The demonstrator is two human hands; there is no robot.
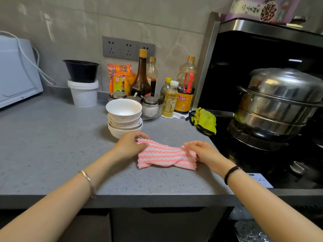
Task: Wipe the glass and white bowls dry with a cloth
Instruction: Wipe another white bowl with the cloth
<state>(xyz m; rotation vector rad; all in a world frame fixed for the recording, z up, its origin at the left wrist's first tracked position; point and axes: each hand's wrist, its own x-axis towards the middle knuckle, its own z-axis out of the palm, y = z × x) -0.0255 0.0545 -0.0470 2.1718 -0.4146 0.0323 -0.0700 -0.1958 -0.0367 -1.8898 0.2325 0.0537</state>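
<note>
**Striped cloth, held at both ends**

Head view. Pink-and-white cloth [166,157]: lying on the desk [52,145], just in front of the stacked white bowls [124,117]. Left hand [130,145] pinches its left end and right hand [203,152] pinches its right end. Glass bowl [152,110]: just right of the stack. Yellow rag [204,121]: farther right.

A twisted pink-and-white zigzag-striped cloth [166,157] lies just in front of an upright stack of white ceramic bowls [124,117], a clear glass bowl [154,114] just beside the stack's right.
</note>
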